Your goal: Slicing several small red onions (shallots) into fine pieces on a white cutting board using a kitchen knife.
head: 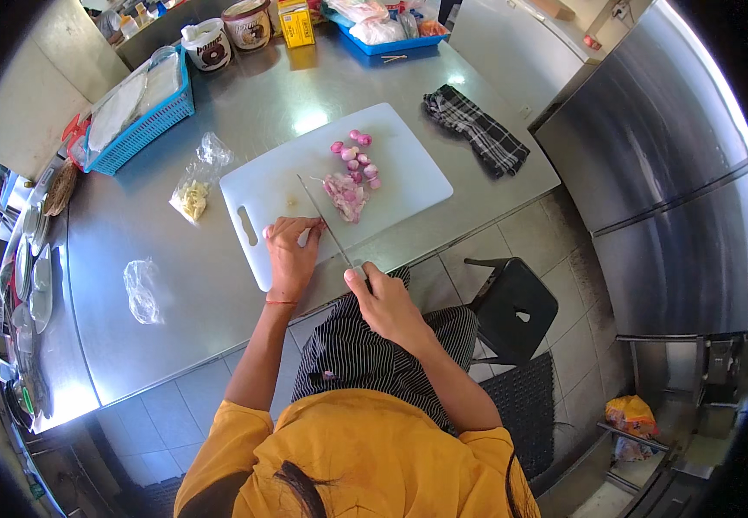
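Note:
My right hand (387,301) is closed around the handle of a kitchen knife (323,219), whose blade points away from me over a white plastic cutting board (270,175). On the near side of the board, my left hand (293,249) pinches a small shallot (321,225) right beside the blade; fingers and blade partly hide it. To the right of the blade lies a heap of shallot skins and trimmings (346,197). Behind that heap several peeled pink shallots (350,154) are grouped together.
A plastic bag of peeled garlic cloves (190,201) and a crumpled clear bag (143,291) lie left on the steel table (186,337). Checked cloth (477,129) rests right. A blue basket (144,129), tubs (207,48) and a blue tray (390,46) stand behind. A black stool (516,311) is at right.

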{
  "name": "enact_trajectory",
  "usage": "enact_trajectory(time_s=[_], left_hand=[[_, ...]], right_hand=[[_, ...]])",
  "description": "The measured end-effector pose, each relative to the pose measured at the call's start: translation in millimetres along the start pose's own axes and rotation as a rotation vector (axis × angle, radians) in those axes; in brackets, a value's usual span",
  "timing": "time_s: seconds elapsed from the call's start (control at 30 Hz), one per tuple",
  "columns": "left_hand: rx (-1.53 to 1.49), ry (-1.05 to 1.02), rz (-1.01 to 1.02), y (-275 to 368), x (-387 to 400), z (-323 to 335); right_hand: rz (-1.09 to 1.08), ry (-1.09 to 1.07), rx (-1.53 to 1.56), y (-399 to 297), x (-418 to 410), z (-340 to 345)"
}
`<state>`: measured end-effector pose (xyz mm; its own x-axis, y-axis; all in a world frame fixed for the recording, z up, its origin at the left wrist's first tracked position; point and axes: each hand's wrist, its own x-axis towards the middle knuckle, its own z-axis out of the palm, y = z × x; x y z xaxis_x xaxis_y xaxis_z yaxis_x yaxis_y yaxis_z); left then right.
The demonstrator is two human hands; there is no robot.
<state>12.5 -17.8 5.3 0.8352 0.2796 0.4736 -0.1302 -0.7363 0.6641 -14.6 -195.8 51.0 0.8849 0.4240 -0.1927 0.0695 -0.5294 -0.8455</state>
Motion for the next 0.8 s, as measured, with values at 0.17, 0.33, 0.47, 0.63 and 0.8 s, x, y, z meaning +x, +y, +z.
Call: enact_trajectory(time_s=[0.17,0.33,0.47,0.63,0.8], left_hand=[[0.041,0.009,0.038,-0.2,-1.4,-0.7],[0.019,0.001,0.028,-1.5,-0.3,-3.5],[0.005,-0.011,0.012,-1.0,0.7,-5.5],[-0.016,-0.035,-0.013,1.9,0.9,-6.0],[-0.017,-0.030,-0.030,1.3,1.4,-4.7]], right_hand=[[0.036,0.007,-0.173,-13.7,-2.5,2.7],[0.044,-0.007,-0.265,-22.0,3.9,9.8],[0.048,0.003,-0.268,-26.8,17.6,14.9],[0.070,-0.022,-0.234,-29.8,35.2,14.1],[0.041,0.006,-0.166,-22.6,46.0,19.9]])
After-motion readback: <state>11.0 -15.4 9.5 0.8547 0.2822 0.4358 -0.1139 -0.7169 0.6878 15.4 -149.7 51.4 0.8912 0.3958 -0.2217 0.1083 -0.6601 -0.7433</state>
